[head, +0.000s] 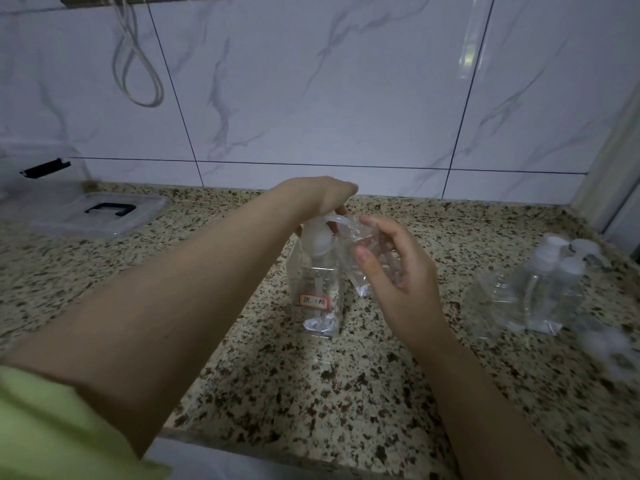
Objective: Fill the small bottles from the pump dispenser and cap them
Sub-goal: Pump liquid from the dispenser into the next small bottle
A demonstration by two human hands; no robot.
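A clear square pump dispenser (317, 292) with a white pump head and a red-framed label stands on the speckled counter (311, 375) at the centre. My left hand (320, 197) rests on top of the pump head, fingers curled down over it. My right hand (391, 268) grips a small clear bottle (360, 237), tilted, with its mouth right by the pump's spout. To the right stand several small clear bottles (540, 292), some with white caps.
A clear plastic lid with a black handle (100, 213) lies at the back left, by a clear box. A marble-tiled wall runs behind the counter. A white cord loop (138, 64) hangs on it. Blurred clear items (609, 344) lie at the far right.
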